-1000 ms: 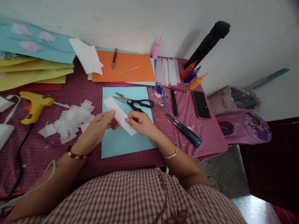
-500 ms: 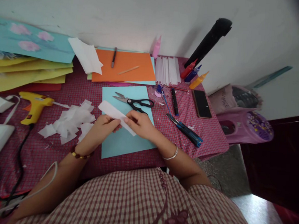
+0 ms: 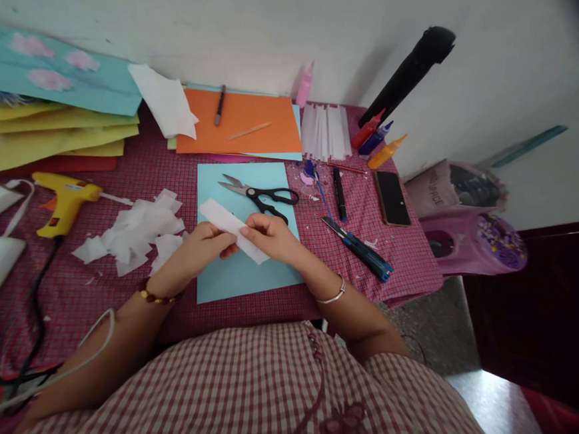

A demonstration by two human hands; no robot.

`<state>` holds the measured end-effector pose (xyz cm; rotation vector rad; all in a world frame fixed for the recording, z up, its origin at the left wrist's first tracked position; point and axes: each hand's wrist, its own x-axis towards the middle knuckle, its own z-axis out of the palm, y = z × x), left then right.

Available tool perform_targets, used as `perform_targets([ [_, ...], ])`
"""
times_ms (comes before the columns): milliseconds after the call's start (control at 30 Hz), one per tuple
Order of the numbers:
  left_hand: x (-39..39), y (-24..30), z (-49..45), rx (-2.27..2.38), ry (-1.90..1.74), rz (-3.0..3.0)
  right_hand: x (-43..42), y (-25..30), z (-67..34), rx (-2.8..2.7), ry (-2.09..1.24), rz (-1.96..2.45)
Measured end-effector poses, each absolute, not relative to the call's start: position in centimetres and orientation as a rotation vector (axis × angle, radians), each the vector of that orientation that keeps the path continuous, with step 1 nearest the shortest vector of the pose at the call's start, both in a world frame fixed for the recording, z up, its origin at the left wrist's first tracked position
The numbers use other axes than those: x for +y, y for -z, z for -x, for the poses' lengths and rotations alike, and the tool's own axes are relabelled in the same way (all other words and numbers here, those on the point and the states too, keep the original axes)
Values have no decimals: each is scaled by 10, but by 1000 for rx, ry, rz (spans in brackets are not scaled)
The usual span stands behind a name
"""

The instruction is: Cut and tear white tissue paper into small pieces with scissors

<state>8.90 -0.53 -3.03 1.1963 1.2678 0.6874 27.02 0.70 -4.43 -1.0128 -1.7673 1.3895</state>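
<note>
two hands: left hand (image 3: 193,249) and right hand (image 3: 270,237) each pinch one paper strip (image 3: 219,217), held clear of the blue sheet (image 3: 244,277).
scissors (image 3: 261,195): just beyond on that sheet, likely kept within reach.

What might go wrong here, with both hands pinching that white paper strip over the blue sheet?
The white paper strip is pinched between the left hand and the right hand; an uneven pull might tear or crease it. The scissors lie just beyond the right hand, so a careless reach may nick a finger. The glue gun cable trails near the left arm and might snag.
</note>
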Motion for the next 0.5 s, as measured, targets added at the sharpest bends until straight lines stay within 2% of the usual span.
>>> perform_targets([
  [167,-4,36,-82,1080,-758,-1132,8,46,-270,-1706,-1325,1069],
  [333,-7,33,-86,1213,-786,-1237,2,50,-264,-1809,-1069,1170],
  [500,-6,35,-87,1264,-939,-1106,9,42,-273,-1980,-953,1119],
])
